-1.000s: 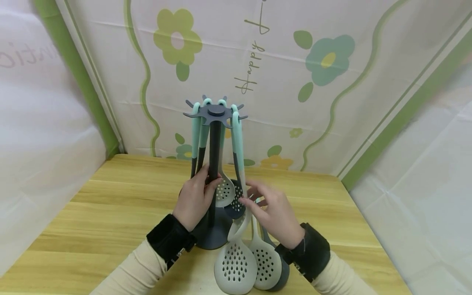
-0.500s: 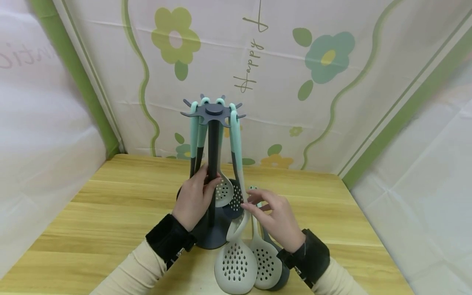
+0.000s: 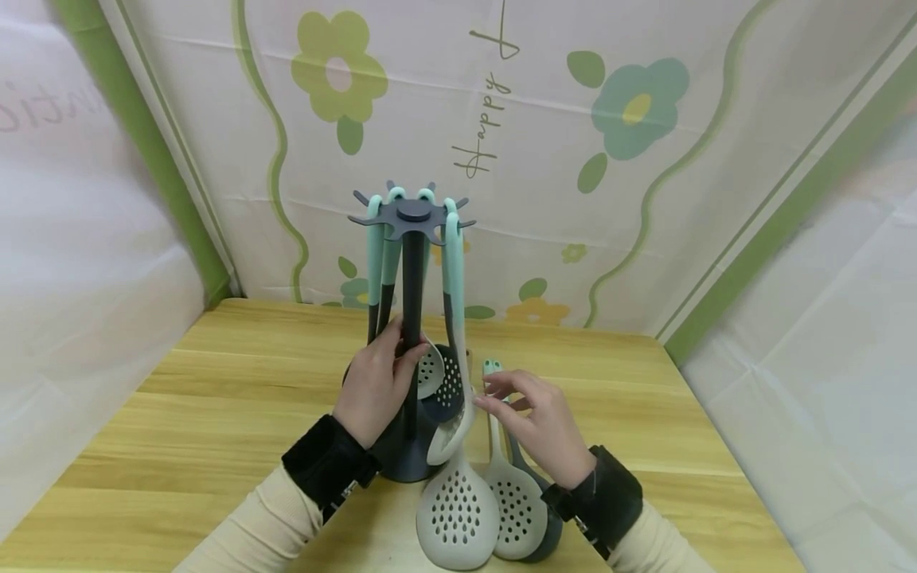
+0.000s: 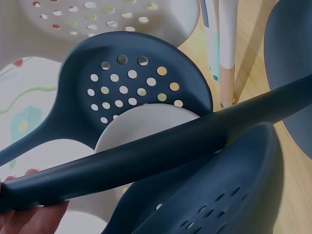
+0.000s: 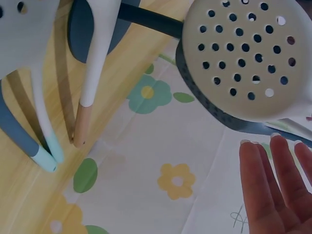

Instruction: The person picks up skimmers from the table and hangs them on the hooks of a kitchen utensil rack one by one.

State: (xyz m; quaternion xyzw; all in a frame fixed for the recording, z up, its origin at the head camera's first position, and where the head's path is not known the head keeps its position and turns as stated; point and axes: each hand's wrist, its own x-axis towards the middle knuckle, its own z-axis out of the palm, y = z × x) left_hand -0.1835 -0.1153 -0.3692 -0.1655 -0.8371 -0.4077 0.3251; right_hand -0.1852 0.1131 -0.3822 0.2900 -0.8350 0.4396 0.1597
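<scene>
My left hand (image 3: 374, 386) grips the black pole (image 3: 413, 278) of an upright utensil stand; in the left wrist view its fingertips (image 4: 41, 219) curl under the pole. Several mint-handled utensils hang from the stand's hooked top (image 3: 414, 212). Among them are a pale ladle (image 3: 446, 442), a dark perforated skimmer (image 3: 444, 390) and a pale skimmer (image 5: 239, 53). Just right of the ladle hovers my right hand (image 3: 537, 418), fingers loosely bent and holding nothing. The right wrist view shows its fingers (image 5: 258, 180) apart from the pale skimmer; thumb hidden there.
On the wooden table (image 3: 236, 398) in front of the stand's round base (image 3: 411, 465) lie a pale skimmer with drop-shaped holes (image 3: 458, 521), a pale round-holed one (image 3: 514, 513) and a dark utensil (image 3: 550, 541). A flowered cloth (image 3: 544, 199) hangs behind.
The hanging ladle and skimmers have swung left as the stand's top turned slightly. My right hand has drawn a little right, from the ladle's handle. The left hand keeps its grip.
</scene>
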